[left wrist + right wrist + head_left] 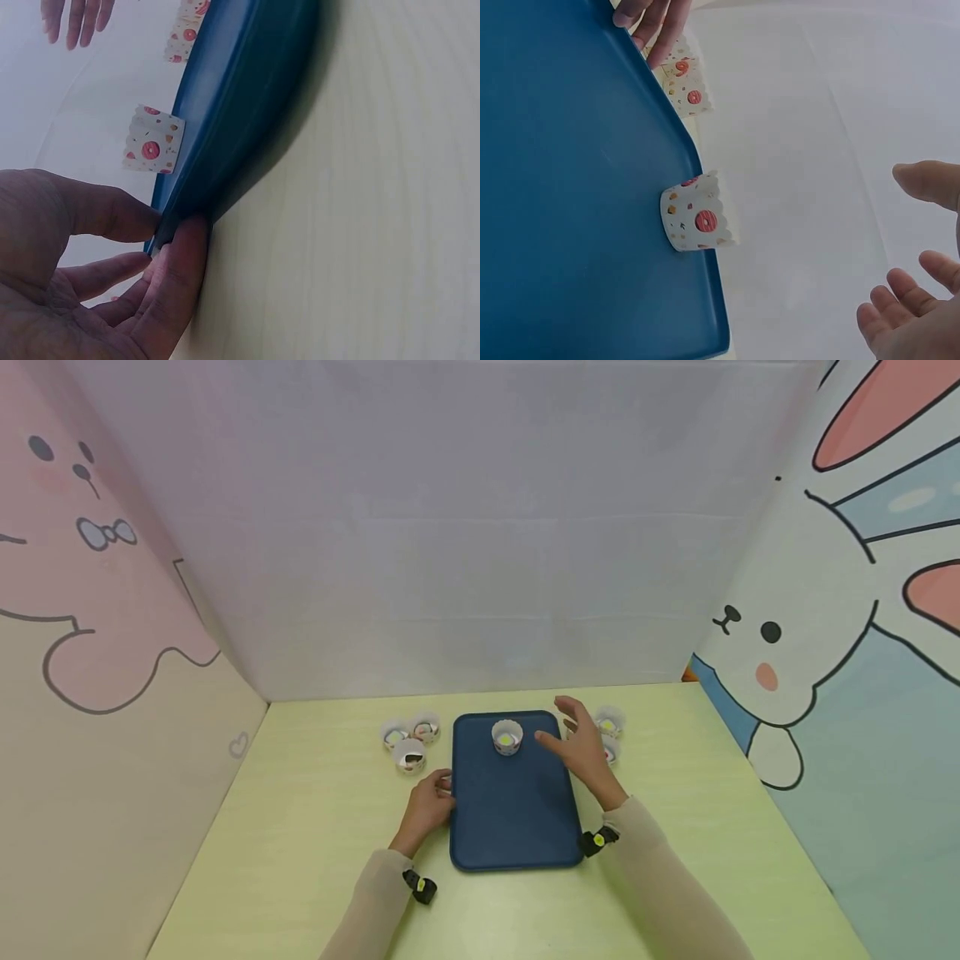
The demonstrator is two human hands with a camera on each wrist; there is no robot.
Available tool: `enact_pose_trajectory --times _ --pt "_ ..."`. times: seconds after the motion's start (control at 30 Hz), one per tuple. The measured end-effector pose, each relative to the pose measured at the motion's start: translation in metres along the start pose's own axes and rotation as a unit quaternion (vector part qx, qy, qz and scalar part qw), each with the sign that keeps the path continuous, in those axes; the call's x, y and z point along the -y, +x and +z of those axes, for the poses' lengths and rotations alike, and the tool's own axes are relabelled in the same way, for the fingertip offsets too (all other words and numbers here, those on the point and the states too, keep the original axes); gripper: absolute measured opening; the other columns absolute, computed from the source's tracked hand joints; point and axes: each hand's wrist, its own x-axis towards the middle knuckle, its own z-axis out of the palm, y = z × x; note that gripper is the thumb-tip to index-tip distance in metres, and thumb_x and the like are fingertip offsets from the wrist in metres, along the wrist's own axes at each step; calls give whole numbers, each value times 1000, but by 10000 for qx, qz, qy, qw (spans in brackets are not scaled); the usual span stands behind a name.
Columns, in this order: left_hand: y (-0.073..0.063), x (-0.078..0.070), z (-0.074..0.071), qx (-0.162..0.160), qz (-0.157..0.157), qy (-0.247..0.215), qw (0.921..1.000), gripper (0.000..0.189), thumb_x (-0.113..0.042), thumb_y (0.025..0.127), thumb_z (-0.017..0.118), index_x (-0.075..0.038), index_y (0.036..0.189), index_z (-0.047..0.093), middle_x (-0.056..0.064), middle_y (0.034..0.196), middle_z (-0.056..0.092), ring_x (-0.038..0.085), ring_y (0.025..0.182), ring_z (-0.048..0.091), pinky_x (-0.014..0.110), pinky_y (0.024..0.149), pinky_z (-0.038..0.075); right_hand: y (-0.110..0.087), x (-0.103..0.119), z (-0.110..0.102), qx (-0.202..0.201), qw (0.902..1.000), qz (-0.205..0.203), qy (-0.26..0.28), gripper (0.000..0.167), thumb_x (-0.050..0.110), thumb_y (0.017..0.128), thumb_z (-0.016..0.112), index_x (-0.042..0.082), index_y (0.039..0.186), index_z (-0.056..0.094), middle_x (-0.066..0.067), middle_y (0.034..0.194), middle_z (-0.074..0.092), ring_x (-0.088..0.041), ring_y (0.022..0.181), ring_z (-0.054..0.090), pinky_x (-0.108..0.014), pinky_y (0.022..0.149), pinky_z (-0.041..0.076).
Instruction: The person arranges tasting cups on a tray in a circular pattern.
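Pale yellow-green table (300, 852) spread nearest | left hand (429, 806) pinched blue tray (516, 818) by left rim | right hand (587, 753), loosely spread, held nothing near tray's right edge | paper cup (507, 739) stood on tray's far end | whitish wall (480, 543) rose behind

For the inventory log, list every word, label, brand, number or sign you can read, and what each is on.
No readable text.
Cups: donut prints, no letters seen; coloured patches inside too small to read.
Wrist cameras: yellow-green marks, too small to read.
Walls: cartoons and a heart, no words.
Tray: none seen.
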Motion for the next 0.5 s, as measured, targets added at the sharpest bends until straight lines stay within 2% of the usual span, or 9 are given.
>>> enact_pose_trajectory --times 0.23,0.5 --pt "0 1 0 10 13 4 10000 58 2 74 62 -2 131 58 15 107 68 24 91 69 34 68 56 -4 0 -16 -65 9999 77 63 76 25 85 76 7 148 37 -17 152 40 -36 142 36 -53 115 33" --pt "1 1 -1 16 24 -1 10000 58 2 74 62 -2 132 58 15 106 68 24 91 69 34 69 56 -8 -6 -31 -325 9994 3 -153 73 19 84 77 7 145 40 -16 149 44 -33 141 39 -48 115 34"
